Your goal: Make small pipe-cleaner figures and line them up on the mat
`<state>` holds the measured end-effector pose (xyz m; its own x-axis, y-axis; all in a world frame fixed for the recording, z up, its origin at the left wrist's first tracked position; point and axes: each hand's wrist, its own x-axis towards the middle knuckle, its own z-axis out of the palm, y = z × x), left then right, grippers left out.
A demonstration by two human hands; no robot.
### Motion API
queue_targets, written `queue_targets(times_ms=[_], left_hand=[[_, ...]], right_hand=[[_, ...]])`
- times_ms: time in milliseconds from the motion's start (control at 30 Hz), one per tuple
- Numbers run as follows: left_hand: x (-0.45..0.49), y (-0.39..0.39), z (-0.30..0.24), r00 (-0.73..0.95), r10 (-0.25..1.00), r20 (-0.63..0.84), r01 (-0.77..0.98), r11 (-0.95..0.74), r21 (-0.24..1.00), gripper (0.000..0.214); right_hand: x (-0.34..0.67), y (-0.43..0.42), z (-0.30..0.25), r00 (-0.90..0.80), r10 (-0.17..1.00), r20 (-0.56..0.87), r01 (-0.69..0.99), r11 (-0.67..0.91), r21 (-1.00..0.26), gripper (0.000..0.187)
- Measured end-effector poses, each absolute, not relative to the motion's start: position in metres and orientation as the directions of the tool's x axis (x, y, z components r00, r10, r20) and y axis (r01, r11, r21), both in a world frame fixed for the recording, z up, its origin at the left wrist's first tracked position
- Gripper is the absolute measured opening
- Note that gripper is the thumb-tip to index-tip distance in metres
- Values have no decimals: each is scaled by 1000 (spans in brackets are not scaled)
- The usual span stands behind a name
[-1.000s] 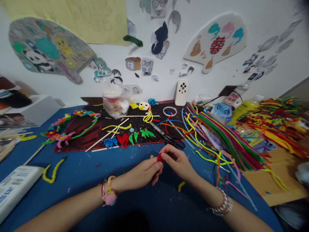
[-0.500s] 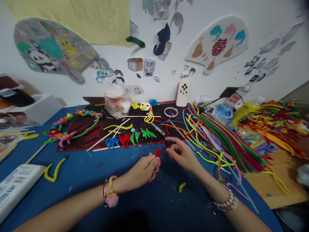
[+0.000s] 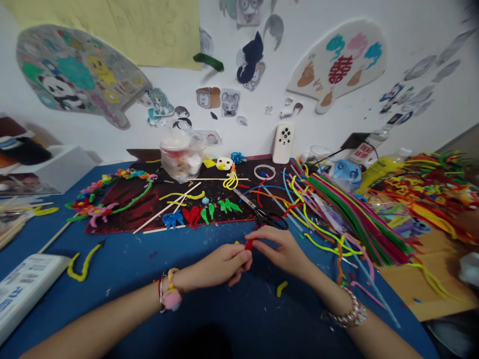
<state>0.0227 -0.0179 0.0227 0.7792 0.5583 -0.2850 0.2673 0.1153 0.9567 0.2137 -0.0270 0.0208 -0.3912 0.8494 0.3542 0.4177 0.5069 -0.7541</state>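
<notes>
1. the person's left hand [image 3: 219,267] and right hand [image 3: 279,249] meet at the fingertips, low over the blue desk [image 3: 112,294] and just in front of the dark red printed mat [image 3: 119,217].
2. a short piece of red fuzzy pipe cleaner [image 3: 249,244] sits between the two hands, with most of it hidden by the fingers.
3. both hands keep a narrow grip: the left fingertips and the right fingertips close on the red piece from either side, with no wide gap showing.
4. its long axis seems to run across the view, tilted slightly up toward the right hand. its exact ends cannot be told.
5. on a piece this small, a close fingertip pinch with even pressure looks best, since it keeps the fuzz from slipping.
6. black-handled steel scissors [image 3: 271,220] lie on the mat just beyond the right hand. a loose yellow pipe cleaner [image 3: 281,288] lies on the desk near the hands, and a bundle of long multicoloured pipe cleaners [image 3: 355,224] spreads to the right.
</notes>
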Motion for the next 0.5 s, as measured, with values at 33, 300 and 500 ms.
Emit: queue_targets(times_ms=[33,300,500], left_hand=[[23,-17,23,799,525,-293,236,175,956,33],[24,-15,26,875,385,-294,77,489,869,20],[23,-20,20,852,462,-244,120,281,952,34]], right_hand=[[214,-27,21,-387,851,354,419,505,-755,19],[216,-26,23,-416,844,338,386,501,-775,18],[219,-25,27,-478,827,296,355,490,-796,20]])
